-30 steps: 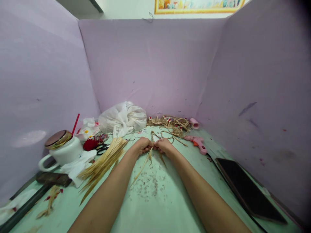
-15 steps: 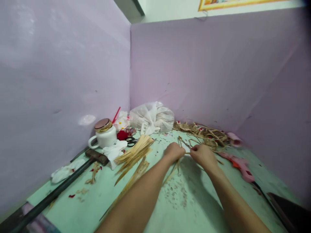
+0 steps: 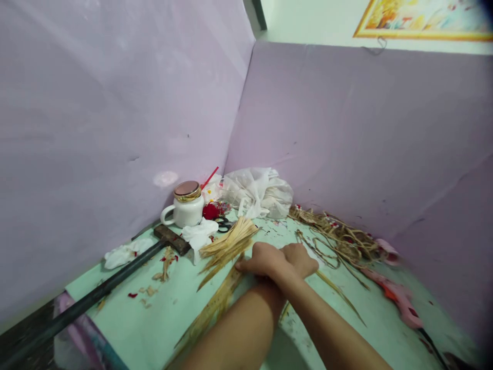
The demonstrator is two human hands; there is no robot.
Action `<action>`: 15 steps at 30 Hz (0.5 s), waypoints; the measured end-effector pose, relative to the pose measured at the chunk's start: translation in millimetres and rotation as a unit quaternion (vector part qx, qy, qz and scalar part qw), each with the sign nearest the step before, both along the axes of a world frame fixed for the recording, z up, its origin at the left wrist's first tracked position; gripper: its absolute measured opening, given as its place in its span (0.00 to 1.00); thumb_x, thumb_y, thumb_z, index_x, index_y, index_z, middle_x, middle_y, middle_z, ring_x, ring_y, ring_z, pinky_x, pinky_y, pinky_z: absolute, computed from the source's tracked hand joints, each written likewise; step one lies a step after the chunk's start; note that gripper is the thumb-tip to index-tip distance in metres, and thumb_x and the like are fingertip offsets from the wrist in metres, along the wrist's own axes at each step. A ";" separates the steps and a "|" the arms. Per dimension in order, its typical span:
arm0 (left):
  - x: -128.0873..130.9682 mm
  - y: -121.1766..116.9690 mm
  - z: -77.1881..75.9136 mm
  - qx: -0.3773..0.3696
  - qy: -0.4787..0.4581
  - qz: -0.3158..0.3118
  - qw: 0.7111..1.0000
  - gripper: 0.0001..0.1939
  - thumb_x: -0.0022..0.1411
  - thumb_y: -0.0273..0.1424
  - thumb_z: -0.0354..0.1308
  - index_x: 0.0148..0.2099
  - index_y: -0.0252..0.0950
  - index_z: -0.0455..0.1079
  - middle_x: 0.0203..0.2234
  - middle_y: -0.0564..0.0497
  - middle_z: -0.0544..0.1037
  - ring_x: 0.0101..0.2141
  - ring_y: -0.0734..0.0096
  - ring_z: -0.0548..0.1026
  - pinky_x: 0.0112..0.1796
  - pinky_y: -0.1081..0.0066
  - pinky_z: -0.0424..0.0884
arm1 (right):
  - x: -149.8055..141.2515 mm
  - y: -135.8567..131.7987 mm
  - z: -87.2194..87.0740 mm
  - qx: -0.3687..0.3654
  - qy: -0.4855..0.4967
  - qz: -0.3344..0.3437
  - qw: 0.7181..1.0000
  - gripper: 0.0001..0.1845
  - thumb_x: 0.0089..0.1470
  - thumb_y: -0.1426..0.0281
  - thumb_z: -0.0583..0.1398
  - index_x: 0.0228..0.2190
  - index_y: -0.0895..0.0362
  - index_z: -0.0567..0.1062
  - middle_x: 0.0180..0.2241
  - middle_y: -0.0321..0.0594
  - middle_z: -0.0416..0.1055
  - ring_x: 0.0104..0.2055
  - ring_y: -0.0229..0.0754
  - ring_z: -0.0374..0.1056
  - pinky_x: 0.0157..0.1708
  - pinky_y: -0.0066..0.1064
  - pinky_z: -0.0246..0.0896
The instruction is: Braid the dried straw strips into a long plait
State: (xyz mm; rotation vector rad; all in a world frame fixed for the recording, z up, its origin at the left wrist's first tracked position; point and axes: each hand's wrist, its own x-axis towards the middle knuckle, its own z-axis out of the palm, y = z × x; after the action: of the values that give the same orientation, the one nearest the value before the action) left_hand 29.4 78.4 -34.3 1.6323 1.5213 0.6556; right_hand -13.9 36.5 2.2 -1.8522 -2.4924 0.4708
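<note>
My forearms cross, the right over the left. My right hand (image 3: 264, 258) reaches left, its fingertips pinched at the upper end of long dried leaf strips (image 3: 220, 293) on the table. Behind it, on the right, my left hand (image 3: 302, 259) is closed in a fist. A thin dried strand (image 3: 341, 295) comes out beside this fist and slants down to the right; the grip itself is hidden. Just beyond my right hand lies a fanned bundle of pale dried strips (image 3: 231, 241).
A hammer (image 3: 171, 239), a lidded white mug (image 3: 188, 210), white tissue (image 3: 199, 235) and scissors (image 3: 224, 224) lie on the left. Behind stands a white plastic bag (image 3: 262, 192). Braided cords (image 3: 342, 234) and a pink glue gun (image 3: 402, 303) are on the right.
Both hands were side by side, with a strand stretched between them. My right hand has crossed over my left forearm to the leaf strips. The view has turned slightly left.
</note>
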 end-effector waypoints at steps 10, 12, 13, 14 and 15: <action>9.8 5.7 -10.8 0.080 0.108 0.070 0.988 0.17 0.46 0.31 0.52 0.39 0.29 0.71 0.34 0.33 0.73 0.37 0.51 0.71 0.34 0.63 0.65 | -10.4 8.4 -15.2 -0.076 0.082 -0.058 0.992 0.06 0.30 0.75 0.59 0.10 0.57 0.67 0.11 0.41 0.64 0.20 0.44 0.66 0.16 0.28 0.51; 10.0 6.8 -8.6 0.062 0.100 0.068 0.991 0.16 0.46 0.29 0.53 0.38 0.28 0.71 0.34 0.32 0.73 0.38 0.48 0.70 0.35 0.60 0.64 | -1.9 17.4 -15.9 -0.031 0.105 -0.079 0.991 0.05 0.31 0.75 0.58 0.11 0.57 0.68 0.11 0.41 0.63 0.21 0.44 0.66 0.16 0.27 0.51; 10.3 7.6 -7.7 0.048 0.077 0.069 0.993 0.14 0.47 0.28 0.53 0.37 0.27 0.71 0.35 0.31 0.72 0.39 0.46 0.69 0.36 0.59 0.63 | 4.0 24.1 -15.6 -0.006 0.121 -0.092 0.988 0.04 0.31 0.74 0.58 0.12 0.57 0.68 0.11 0.41 0.63 0.21 0.43 0.66 0.17 0.27 0.51; 10.5 8.3 -7.2 0.034 0.039 0.067 0.996 0.13 0.47 0.27 0.54 0.37 0.27 0.70 0.36 0.31 0.71 0.41 0.45 0.68 0.38 0.58 0.62 | 10.6 32.0 -14.7 0.010 0.143 -0.104 0.984 0.03 0.32 0.74 0.58 0.13 0.58 0.69 0.12 0.40 0.64 0.21 0.42 0.65 0.17 0.26 0.51; 10.6 9.0 -7.3 0.024 -0.009 0.062 0.998 0.12 0.49 0.26 0.55 0.37 0.26 0.70 0.38 0.31 0.71 0.43 0.45 0.66 0.40 0.57 0.61 | 17.5 40.6 -13.1 0.023 0.172 -0.116 0.978 0.02 0.33 0.74 0.58 0.15 0.58 0.70 0.13 0.40 0.65 0.20 0.41 0.65 0.17 0.26 0.51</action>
State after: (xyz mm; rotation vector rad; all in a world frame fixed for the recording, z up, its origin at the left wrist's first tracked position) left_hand 40.0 87.4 -41.6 1.5717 1.6140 0.7775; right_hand 3.6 77.1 -10.9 -1.8290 -2.0234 0.6519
